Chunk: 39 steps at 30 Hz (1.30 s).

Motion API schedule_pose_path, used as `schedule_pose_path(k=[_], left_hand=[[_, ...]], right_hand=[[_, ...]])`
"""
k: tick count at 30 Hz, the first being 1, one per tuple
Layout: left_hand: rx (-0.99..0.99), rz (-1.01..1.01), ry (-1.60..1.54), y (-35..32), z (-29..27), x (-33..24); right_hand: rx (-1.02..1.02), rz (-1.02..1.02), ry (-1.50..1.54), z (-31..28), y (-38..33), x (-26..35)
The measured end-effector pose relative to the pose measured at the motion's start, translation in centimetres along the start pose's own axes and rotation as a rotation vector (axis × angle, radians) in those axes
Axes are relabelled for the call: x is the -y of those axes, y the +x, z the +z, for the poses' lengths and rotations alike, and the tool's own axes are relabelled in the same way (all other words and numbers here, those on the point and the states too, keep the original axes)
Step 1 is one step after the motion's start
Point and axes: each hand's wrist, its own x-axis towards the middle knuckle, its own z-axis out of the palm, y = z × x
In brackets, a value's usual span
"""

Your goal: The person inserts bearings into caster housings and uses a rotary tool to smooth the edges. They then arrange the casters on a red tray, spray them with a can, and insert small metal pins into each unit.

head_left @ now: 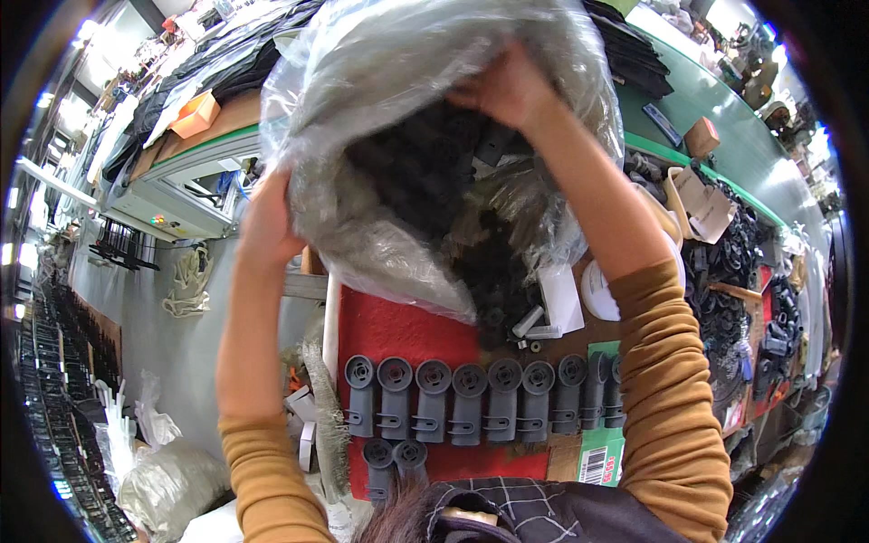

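Observation:
A large clear plastic bag (398, 244) is tipped with its mouth toward me, over the far part of the red work surface (407, 317). Dark small parts (416, 172) show inside, and more of them (493, 299) lie heaped below the mouth. My left hand (272, 217) is closed on the bag's left side. At the upper right of the mouth, my right hand (507, 90) grips the film, its fingers partly blurred. Nearer to me stands a row of grey plastic parts with round ends (468, 398), with two similar parts (394, 457) in front.
A white card box (561, 299) and small white cylinders (529, 322) lie beside the heap. At the right are a green-edged bench (724, 172) and piles of black parts (724, 262). An orange tray (195, 115) sits at the upper left. A filled sack (172, 484) rests at the lower left.

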Motion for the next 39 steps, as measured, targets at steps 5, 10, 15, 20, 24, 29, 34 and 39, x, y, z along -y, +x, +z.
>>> schedule_pose_path(k=[5, 10, 15, 20, 24, 29, 34, 39], left_hand=[[-0.133, -0.073, 0.168, -0.8, -2.7, -5.3], [-0.496, 0.639, 0.962, 0.4, 0.4, -4.1], [0.111, 0.554, 1.012, -5.2, 9.8, 12.1], [-0.476, -0.420, 0.435, 9.5, -1.7, 25.3], [-0.098, -0.182, 1.265, 17.1, -7.0, 29.7], [-0.013, -0.583, 0.090, 15.6, -4.6, 27.1], [0.043, -0.608, 0.134, 14.9, -4.8, 25.8], [0.028, -0.752, -0.313, 13.5, 0.6, 24.7]], right_hand=[[0.315, -0.197, -0.349, -1.1, -1.9, 4.5], [0.052, 0.111, -0.382, -2.7, -2.2, -1.7], [-0.192, 0.424, -0.788, -5.9, -0.4, -9.6], [-0.300, 0.465, -0.743, -10.1, 1.3, -15.8], [-0.406, 0.371, -0.548, -9.9, 1.2, -19.6], [-0.243, 0.178, -0.612, -9.5, 1.8, -22.0], [-0.180, 0.273, -0.634, -9.3, 2.3, -22.4], [-0.069, 0.233, -0.285, -7.1, 0.6, -19.7]])
